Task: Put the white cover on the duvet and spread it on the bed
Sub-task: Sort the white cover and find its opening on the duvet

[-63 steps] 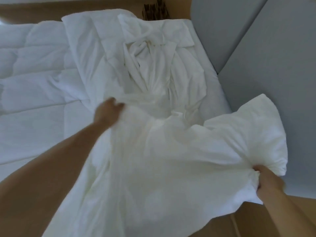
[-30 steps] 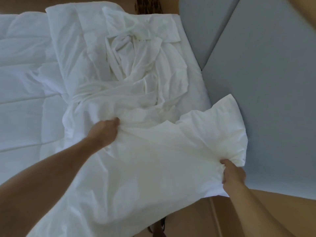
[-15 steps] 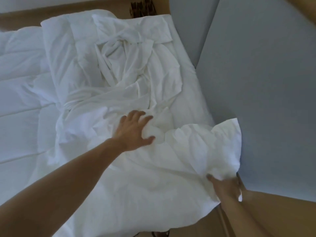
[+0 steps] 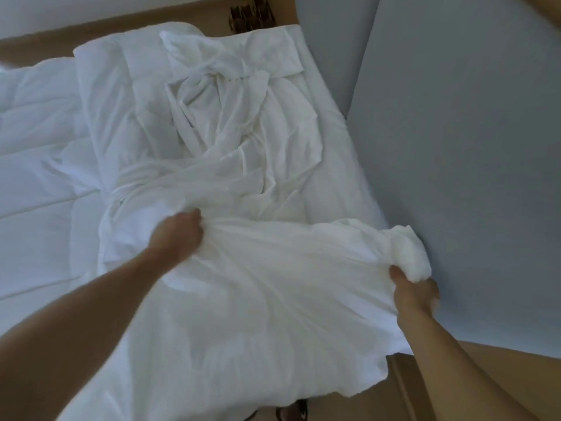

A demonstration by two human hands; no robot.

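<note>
- From the head view, my left hand (image 4: 179, 235) is at the middle of the bed (image 4: 358, 192). Its fingers are curled tight into a fistful of the white cover (image 4: 258, 314), and creases fan out from the grip.
- My right hand (image 4: 416, 294) is at the near right. Its fingers and thumb are clamped under a bunched, puffy corner of the cover, which sits just beside the grey panel (image 4: 455, 147).
- Between my two hands the cover is pulled into long diagonal folds. Its near edge hangs off the near right corner of the bed, over the brown floor (image 4: 485, 375).
- The far part of the cover lies crumpled and twisted in a heap towards the far end of the bed.
- The quilted duvet (image 4: 36, 141) lies flat across the left side, and its right portion is under the cover's left edge.
- I cannot tell whether any of the duvet is inside the corner that my right hand holds.
- A dark object (image 4: 252, 13) stands on the floor past the far end of the bed, too blurred for me to identify.
</note>
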